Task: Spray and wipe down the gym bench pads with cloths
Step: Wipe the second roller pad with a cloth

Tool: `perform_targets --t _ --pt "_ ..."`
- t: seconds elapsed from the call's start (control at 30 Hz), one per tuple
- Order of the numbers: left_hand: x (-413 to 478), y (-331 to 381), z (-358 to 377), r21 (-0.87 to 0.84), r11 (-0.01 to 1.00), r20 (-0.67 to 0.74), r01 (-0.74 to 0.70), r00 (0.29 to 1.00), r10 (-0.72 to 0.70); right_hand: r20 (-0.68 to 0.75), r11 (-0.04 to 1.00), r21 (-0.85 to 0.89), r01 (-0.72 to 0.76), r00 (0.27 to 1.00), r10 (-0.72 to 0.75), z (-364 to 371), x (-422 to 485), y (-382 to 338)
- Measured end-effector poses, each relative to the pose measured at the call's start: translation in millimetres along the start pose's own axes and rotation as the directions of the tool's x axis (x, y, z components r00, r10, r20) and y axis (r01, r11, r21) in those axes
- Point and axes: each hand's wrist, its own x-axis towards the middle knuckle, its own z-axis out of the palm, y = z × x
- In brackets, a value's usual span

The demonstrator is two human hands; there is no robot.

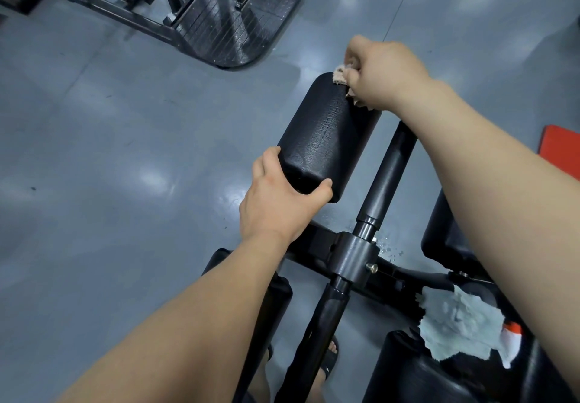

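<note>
A black roller pad [326, 133] sits on the bench frame in the middle of the view. My left hand [279, 205] grips its near end, thumb and fingers wrapped round the edge. My right hand [381, 71] holds a crumpled beige cloth [342, 76] pressed against the pad's far end. A pale blue-grey cloth [461, 324] lies over a lower pad at the bottom right. Beside it shows the white and orange head of a spray bottle [511, 340], mostly hidden behind my right forearm.
A black steel post [376, 202] runs between the pads down to a clamp with a brass knob [372, 267]. Water drops lie on the grey floor near it. A machine's ribbed footplate [232, 16] stands at the top left. An orange mat edge [561, 148] shows at right.
</note>
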Motion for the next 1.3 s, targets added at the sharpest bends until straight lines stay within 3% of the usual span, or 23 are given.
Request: perform_targets --t 0.1,0.2,0.27,0.4,0.5,0.77,0.93,1.13,1.3 --pt "0 -1 1 0.002 1.000 0.005 0.003 1.000 -0.003 0.004 0.998 -0.006 0.069 0.998 -0.069 6 -15 -11" --pt "0 0 0 0.006 1.000 0.006 0.007 1.000 -0.007 0.097 0.969 0.033 0.246 0.964 -0.248 15 -38 -25" --pt "0 0 0 0.004 1.000 0.009 0.007 1.000 -0.007 0.140 0.960 0.035 0.279 0.950 -0.281 16 -43 -26" --pt "-1 -1 0 -0.015 1.000 -0.012 -0.014 1.000 0.014 0.036 0.993 -0.027 0.117 0.993 -0.116 9 -15 -8" --pt "-1 -2 0 -0.020 1.000 -0.021 -0.021 1.000 0.021 0.025 1.000 0.030 -0.008 1.000 0.007 6 4 -2" --pt "1 -2 1 -0.003 1.000 0.003 -0.014 1.000 0.015 0.165 0.998 0.002 -0.062 0.984 0.061 0 4 16" --pt "0 -2 1 -0.007 1.000 0.017 -0.018 1.000 0.018 0.077 0.995 -0.033 -0.096 0.992 0.099 0 14 12" --pt "1 -2 2 0.005 1.000 0.000 -0.015 1.000 0.015 0.042 0.996 0.030 0.084 0.996 -0.085 6 -11 3" --pt "1 -3 3 -0.004 1.000 0.000 -0.014 1.000 0.014 0.198 0.949 0.080 0.306 0.928 -0.316 8 -49 -21"
